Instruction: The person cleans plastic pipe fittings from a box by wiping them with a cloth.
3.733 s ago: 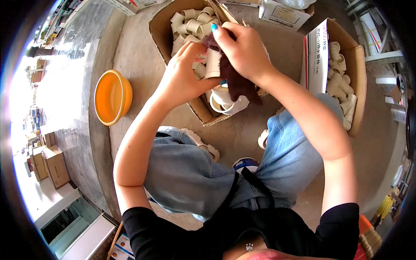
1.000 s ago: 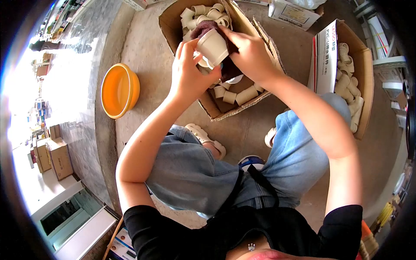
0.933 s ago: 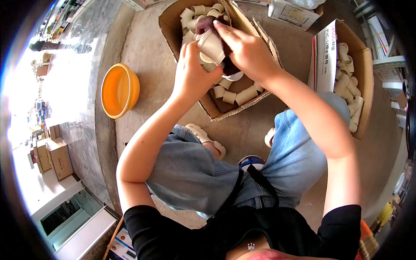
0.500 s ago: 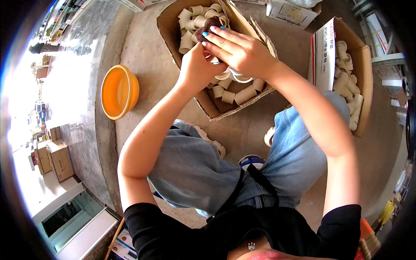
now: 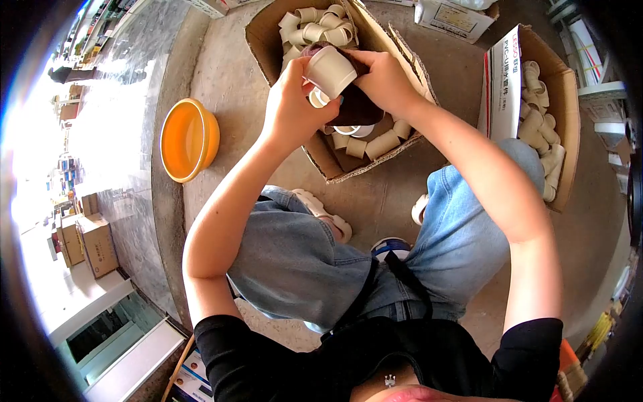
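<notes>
A cream PVC pipe fitting (image 5: 332, 71) is held up over the open cardboard box (image 5: 328, 175). My left hand (image 5: 293, 108) is closed round its left side and lower end. My right hand (image 5: 388, 83) is closed on a dark brown cloth (image 5: 363, 106), which hangs behind and to the right of the fitting. The right fingertips are hidden behind the cloth and the fitting. Below my hands, more cream pipe fittings (image 5: 383, 145) lie in the box, and others fill its far part.
An orange basin (image 5: 213, 144) stands on the floor to the left. At the right is another cardboard box (image 5: 566, 127) of pipe fittings, its printed flap raised. A white carton (image 5: 452, 21) sits at the back. My knees and shoes are just below the middle box.
The cloth has moved off the fitting's upper side to its right and back, so the fitting now shows. My right hand has shifted right, away from my left hand.
</notes>
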Motion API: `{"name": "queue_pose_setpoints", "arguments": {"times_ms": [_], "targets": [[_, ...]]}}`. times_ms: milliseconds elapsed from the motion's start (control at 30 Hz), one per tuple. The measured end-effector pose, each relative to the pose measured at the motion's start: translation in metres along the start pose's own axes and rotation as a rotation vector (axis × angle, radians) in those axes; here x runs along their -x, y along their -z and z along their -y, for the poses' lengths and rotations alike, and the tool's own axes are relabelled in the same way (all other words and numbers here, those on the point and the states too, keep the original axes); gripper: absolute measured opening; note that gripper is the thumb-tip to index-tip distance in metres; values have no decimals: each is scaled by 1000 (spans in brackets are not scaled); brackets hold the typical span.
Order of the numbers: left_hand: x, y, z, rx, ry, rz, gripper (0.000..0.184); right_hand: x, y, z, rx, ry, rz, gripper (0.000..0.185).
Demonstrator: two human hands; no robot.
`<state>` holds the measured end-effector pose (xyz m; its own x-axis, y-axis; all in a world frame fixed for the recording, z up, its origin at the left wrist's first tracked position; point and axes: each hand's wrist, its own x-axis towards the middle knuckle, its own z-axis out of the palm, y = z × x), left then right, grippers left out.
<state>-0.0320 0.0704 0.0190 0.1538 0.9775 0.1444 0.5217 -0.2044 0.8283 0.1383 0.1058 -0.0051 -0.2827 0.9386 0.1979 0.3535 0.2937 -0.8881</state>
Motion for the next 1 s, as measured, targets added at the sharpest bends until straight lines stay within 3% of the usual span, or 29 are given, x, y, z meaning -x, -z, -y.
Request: {"name": "queue_pose_setpoints", "arguments": {"times_ms": [67, 167, 300, 433, 667, 1000], "targets": [[-1, 0, 7, 53, -58, 4, 56, 5, -2, 8, -21, 15, -74, 41], [0, -8, 8, 61, -45, -54, 60, 1, 2, 11, 195, 181, -115, 45], [2, -21, 7, -30, -5, -101, 66, -6, 1, 6, 504, 649, -220, 41], [-1, -22, 0, -16, 126, -64, 60, -4, 1, 6, 812, 822, -219, 36], [-9, -27, -3, 202, 116, 27, 46, -10, 21, 5, 754, 1033, -158, 30], [-5, -20, -9, 334, 136, 8, 58, -7, 14, 9, 284, 569, -181, 47]]}}
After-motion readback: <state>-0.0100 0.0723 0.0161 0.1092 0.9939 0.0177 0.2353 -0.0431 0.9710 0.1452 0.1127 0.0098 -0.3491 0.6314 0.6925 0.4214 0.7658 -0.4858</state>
